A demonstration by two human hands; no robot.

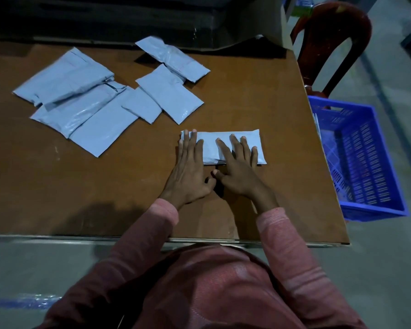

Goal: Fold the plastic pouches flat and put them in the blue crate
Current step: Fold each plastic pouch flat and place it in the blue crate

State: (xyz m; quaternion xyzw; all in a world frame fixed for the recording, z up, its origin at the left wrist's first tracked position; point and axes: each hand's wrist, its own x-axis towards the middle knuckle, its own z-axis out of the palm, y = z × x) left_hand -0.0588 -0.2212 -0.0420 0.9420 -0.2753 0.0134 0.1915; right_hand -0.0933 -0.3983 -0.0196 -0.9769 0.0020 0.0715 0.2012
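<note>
A folded light-blue plastic pouch (223,141) lies flat on the brown table (105,186), right of centre. My left hand (189,169) presses its left end with straight fingers. My right hand (239,166) lies flat on its right half, fingers spread. My thumbs nearly touch on the table below the pouch. Several more light-blue pouches (86,100) lie spread over the far left and middle of the table. The blue crate (363,160) stands on the floor beside the table's right edge; something pale shows at its near-left wall.
A dark red plastic chair (330,43) stands behind the crate at the table's far right corner. A dark wall or cabinet runs along the table's far edge. The table's near edge is just in front of my body.
</note>
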